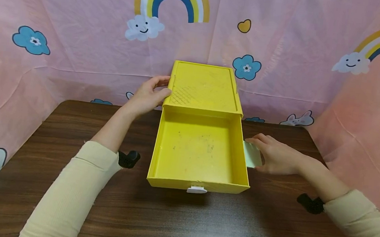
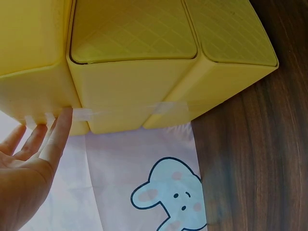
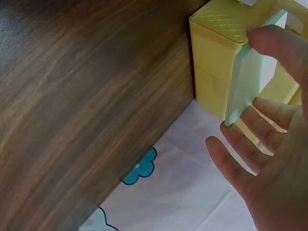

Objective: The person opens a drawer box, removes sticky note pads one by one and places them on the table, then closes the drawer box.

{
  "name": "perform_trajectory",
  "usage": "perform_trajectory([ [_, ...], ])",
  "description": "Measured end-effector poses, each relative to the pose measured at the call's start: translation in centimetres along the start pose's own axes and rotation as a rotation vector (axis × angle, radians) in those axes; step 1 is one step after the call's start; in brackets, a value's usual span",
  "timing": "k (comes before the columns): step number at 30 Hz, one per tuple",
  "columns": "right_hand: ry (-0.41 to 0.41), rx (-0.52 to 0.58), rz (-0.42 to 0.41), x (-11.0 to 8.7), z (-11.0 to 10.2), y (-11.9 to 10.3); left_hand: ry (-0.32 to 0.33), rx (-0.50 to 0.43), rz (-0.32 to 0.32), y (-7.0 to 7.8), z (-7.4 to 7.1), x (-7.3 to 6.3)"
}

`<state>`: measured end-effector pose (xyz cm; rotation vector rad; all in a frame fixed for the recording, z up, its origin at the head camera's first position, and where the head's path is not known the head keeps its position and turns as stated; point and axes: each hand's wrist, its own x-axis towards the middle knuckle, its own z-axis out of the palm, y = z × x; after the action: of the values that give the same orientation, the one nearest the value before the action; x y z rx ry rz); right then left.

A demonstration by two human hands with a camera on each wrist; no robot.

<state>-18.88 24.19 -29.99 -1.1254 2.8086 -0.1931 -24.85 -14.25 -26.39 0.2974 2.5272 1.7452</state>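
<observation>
A yellow drawer unit point(image 1: 201, 87) sits on the table with its top drawer point(image 1: 201, 149) pulled out toward me. Dark smudges mark the drawer's floor, and a white knob point(image 1: 197, 190) is on its front. My left hand point(image 1: 148, 97) rests against the unit's left side near the top, the thumb at the upper edge; in the left wrist view its fingers point(image 2: 58, 137) lie fairly straight against the yellow wall. On the other side, my right hand point(image 1: 276, 155) pinches a thin, pale green rectangular piece point(image 3: 244, 79) between thumb and fingers, beside the drawer's right wall.
Dark wood-grain table point(image 1: 121, 206) surrounds the unit. A pink patterned cloth point(image 1: 93, 23) hangs behind and at both sides. More yellow drawer fronts point(image 2: 134, 31) with crosshatched texture show in the left wrist view. Black straps point(image 1: 310, 203) sit at the sleeve cuffs.
</observation>
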Motion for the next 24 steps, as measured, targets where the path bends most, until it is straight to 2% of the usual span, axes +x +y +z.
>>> perform_trajectory([
  [16, 0.004, -0.005, -0.015, 0.4, 2.7, 0.9, 0.004, -0.001, 0.004, 0.0, 0.1, 0.0],
  [24, -0.064, 0.023, 0.034, 0.4, 4.0, 1.0, 0.002, -0.013, 0.010, -0.1, 0.1, -0.1],
])
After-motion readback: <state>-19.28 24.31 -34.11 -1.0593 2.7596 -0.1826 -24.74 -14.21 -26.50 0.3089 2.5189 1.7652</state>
